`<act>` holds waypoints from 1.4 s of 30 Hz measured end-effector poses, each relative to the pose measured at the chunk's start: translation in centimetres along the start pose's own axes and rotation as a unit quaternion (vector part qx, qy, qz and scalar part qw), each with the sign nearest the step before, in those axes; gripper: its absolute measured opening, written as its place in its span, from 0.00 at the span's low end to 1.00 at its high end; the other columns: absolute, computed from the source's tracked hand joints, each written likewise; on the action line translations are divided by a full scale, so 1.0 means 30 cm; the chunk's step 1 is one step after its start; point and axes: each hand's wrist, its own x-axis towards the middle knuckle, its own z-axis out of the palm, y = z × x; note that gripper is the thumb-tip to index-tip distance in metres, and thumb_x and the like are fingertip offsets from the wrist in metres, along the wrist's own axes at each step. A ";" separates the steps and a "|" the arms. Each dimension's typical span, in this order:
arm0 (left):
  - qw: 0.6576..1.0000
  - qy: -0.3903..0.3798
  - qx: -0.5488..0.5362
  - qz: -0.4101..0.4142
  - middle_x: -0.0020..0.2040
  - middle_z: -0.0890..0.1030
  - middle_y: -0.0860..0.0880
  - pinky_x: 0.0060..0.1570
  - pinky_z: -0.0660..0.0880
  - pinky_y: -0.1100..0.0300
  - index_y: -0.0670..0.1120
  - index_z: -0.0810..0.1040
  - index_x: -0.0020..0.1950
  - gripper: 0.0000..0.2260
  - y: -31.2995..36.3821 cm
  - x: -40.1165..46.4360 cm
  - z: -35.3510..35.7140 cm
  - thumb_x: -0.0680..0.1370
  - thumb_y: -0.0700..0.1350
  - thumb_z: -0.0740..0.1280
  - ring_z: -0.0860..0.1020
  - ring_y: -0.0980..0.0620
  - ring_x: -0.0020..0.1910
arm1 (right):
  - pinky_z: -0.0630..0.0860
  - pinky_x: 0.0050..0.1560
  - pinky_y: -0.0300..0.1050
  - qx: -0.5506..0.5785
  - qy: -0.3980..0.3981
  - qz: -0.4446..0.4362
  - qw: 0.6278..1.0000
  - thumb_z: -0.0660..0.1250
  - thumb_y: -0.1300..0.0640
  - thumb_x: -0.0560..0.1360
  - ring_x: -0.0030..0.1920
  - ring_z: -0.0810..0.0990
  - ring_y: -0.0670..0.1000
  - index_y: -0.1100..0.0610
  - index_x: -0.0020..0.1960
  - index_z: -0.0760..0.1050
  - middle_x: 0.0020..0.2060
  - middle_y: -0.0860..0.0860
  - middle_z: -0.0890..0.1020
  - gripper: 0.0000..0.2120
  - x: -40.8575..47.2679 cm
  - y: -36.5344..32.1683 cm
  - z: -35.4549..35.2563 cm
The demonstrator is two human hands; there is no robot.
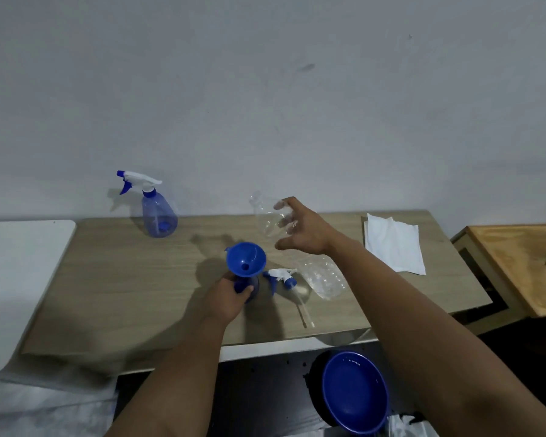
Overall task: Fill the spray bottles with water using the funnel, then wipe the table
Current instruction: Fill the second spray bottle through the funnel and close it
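My left hand (230, 294) grips a blue spray bottle (253, 287) that stands without its head near the table's front. A blue funnel (246, 258) sits in its neck. My right hand (303, 230) holds a clear plastic bottle (267, 216), tilted in the air above and behind the funnel. The loose spray head (281, 275) with its white tube lies on the table just right of the funnel. A second blue spray bottle (159, 216), head on, stands at the back left. A white cloth (394, 244) lies at the back right.
A crumpled clear plastic container (325, 279) lies on the wooden table (114, 279) under my right forearm. A blue basin (353, 392) sits on the floor below the front edge. A white surface (16, 279) adjoins on the left, a wooden stand (524, 263) on the right.
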 end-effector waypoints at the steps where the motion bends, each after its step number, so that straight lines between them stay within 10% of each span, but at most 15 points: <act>1: 1.000 0.002 -0.008 0.003 0.41 0.80 0.55 0.41 0.71 0.59 0.51 0.78 0.54 0.09 0.000 0.001 0.001 0.77 0.52 0.71 0.80 0.51 0.43 | 0.81 0.54 0.53 -0.021 -0.015 0.008 1.000 0.82 0.59 0.66 0.45 0.80 0.52 0.42 0.66 0.67 0.55 0.52 0.80 0.36 -0.006 0.003 0.005; 42: 0.999 0.008 -0.016 -0.028 0.46 0.83 0.46 0.43 0.69 0.59 0.44 0.80 0.55 0.12 0.014 -0.037 -0.034 0.76 0.50 0.72 0.82 0.44 0.47 | 0.82 0.52 0.56 -0.299 -0.145 0.114 0.936 0.80 0.57 0.63 0.50 0.80 0.55 0.43 0.68 0.65 0.46 0.49 0.78 0.39 -0.094 -0.055 0.024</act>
